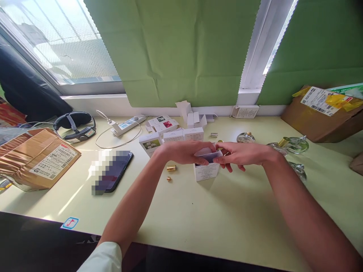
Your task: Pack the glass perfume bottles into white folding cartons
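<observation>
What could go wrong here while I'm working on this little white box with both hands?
The small white box stands upright under the left hand and right hand; pressing the flaps might tip it. The gold caps lie loose beside it and may roll. The glass bottles sit near the right forearm, which might knock them.

No legible text — labels (53, 161), boxes (206, 170) too blurred

Looks like a home or small-office packing spot set up by a window. Pale worktop (198, 226) under a window sill, green paper sheets (176, 49) taped over the glass. Taped cardboard parcels with shipping labels (36, 158) (326, 113), small white product boxes (170, 132), glass perfume bottles (295, 144), power strip (127, 124), phone (115, 172), headset (75, 124).
</observation>
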`<state>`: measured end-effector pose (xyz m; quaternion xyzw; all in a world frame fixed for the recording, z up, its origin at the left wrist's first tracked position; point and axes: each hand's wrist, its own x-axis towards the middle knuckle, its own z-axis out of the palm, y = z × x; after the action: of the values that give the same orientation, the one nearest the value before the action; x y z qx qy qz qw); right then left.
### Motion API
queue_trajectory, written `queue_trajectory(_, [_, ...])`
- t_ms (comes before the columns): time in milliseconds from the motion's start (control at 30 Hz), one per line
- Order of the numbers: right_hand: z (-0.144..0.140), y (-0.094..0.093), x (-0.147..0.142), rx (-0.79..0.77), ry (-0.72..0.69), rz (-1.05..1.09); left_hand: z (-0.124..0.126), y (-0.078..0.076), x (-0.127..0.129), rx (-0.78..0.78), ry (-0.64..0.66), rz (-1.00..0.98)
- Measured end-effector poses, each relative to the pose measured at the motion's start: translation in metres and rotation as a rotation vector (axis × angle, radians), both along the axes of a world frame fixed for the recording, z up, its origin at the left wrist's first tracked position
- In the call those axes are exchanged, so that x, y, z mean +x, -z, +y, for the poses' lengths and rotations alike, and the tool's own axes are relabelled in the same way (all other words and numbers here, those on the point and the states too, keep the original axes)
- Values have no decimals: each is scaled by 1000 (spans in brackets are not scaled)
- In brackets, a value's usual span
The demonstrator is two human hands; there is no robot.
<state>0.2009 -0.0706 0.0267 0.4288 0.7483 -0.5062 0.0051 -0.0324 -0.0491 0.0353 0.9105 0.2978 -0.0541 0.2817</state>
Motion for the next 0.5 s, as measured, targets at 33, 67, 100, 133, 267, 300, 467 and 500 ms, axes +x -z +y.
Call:
queue_trajectory(33, [1, 1, 0, -4, -8, 4, 0, 1, 0, -5, -3, -2])
queue_trajectory(67, [2, 2, 1, -9, -19, 7, 1, 1, 1, -10, -6, -5])
queue_trajectory(100, [3, 4, 1, -11, -29, 7, 1, 2, 1, -14, -5, -12])
queue_trajectory(133, [4, 5, 1, -13, -36, 6, 2, 3, 2, -18, -1, -23])
queue_trajectory(267, [5, 9, 1, -20, -36, 11, 5, 8, 3, -45, 20, -65])
queue_trajectory(300, [5, 9, 1, -20, -32, 20, 6, 9, 2, -50, 16, -65])
queue_trajectory(467, [5, 11, 4, -68, -85, 12, 3, 1, -2, 38, 42, -45])
queue_trajectory(500, [5, 13, 4, -69, -101, -21, -1, -4, -3, 89, 44, -63])
